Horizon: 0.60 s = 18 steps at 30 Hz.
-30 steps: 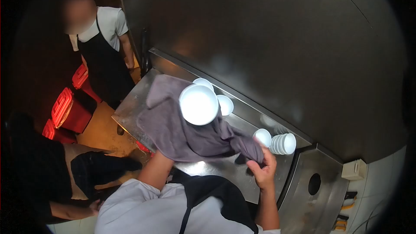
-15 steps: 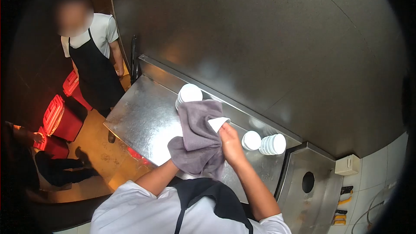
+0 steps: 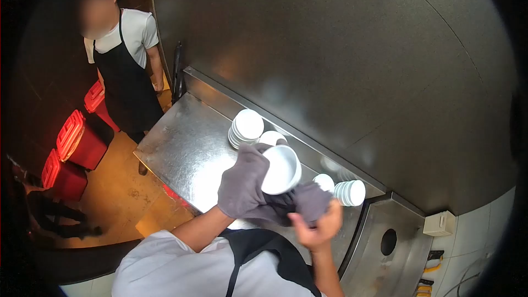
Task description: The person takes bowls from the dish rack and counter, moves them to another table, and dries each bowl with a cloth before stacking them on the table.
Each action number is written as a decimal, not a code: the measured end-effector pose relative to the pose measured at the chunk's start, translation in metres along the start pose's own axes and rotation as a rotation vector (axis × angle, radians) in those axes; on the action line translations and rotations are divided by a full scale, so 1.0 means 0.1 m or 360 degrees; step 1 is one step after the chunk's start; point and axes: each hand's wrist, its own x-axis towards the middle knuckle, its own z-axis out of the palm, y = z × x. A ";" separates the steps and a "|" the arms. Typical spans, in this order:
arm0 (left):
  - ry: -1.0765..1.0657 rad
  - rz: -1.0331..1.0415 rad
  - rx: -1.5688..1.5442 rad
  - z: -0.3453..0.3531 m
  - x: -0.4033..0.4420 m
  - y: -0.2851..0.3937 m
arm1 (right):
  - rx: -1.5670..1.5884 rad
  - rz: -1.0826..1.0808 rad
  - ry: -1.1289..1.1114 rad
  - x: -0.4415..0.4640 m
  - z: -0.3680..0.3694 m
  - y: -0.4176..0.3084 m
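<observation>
A white bowl (image 3: pixel 284 171) is tilted with its mouth turned up toward me. My left hand (image 3: pixel 224 212) grips its left side through a grey cloth (image 3: pixel 240 188), which hides the fingers. On the right, my right hand (image 3: pixel 320 231) has its fingers closed on a bunched end of the same cloth, just below and beside the bowl. Behind the bowl stand a stack of white bowls (image 3: pixel 247 125) and another white bowl (image 3: pixel 273 138). Nearer my right hand are a white bowl (image 3: pixel 323 182) and a stack of bowls lying on its side (image 3: pixel 350 193).
The steel counter (image 3: pixel 184 137) has a raised back edge along the dark wall (image 3: pixel 330 60). A steel unit with a round hole (image 3: pixel 389 242) adjoins at right. A person in a black apron (image 3: pixel 127 85) stands past the counter's left end, near red lidded bins (image 3: pixel 82 140).
The bowl, mostly covered by the cloth before, now shows its open inside. My right hand has moved right and down, drawing a bunched cloth end away from the rim.
</observation>
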 end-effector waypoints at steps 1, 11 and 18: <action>0.0008 0.0117 -0.0059 0.15 -0.01 -0.09 | -0.0189 -0.0206 -0.0165 -0.08 0.11 -0.05; -0.0122 0.0247 -0.0430 0.88 -0.35 -0.41 | 0.1263 0.0993 -0.0067 -0.07 0.45 -0.01; 0.0444 -0.0075 0.0006 1.27 -0.30 -1.20 | 0.1547 0.1539 -0.0182 -0.45 0.83 0.14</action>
